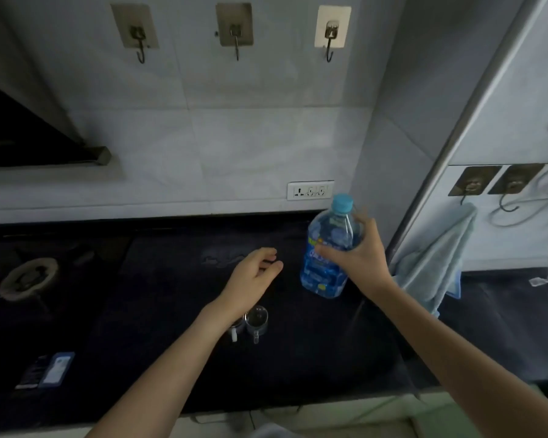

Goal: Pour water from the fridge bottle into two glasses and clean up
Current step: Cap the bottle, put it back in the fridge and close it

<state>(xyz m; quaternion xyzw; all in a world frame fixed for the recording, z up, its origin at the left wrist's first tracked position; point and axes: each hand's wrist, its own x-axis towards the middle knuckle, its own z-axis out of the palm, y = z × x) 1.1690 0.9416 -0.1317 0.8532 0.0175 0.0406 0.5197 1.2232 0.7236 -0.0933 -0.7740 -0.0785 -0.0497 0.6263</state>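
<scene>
1. A dark stone counter [159, 358] runs below a pale tiled wall; the blue water bottle [326, 257] standing on it serves as the landmark for everything else.
2. The bottle stands nearly upright, tilted a little, with a light blue cap [342, 202] on top and a blue label around its body.
3. The right hand [359, 252] reaches in from the right side of the bottle, forearm stretched out long and straight. Its thumb crosses the front of the label and its fingers wrap around the bottle's shoulder, so it grips the bottle.
4. The left hand [253, 273] hovers just to the left of the bottle, not touching it. The palm faces toward the bottle, fingers loosely curved and relaxed, holding nothing.
5. Two small clear glasses [255, 319] with handles sit on the counter in front of the bottle and slightly left, partly hidden under the left wrist. They touch or nearly touch each other.
6. A white wall socket [310, 190] is on the tiles just behind the bottle.
7. A light blue towel [437, 260] hangs to the right of the bottle, on a white panel.
8. Three metal hooks [236, 30] are fixed high on the wall above the bottle.
9. A gas burner [29, 278] lies far left of the bottle on the counter.
</scene>
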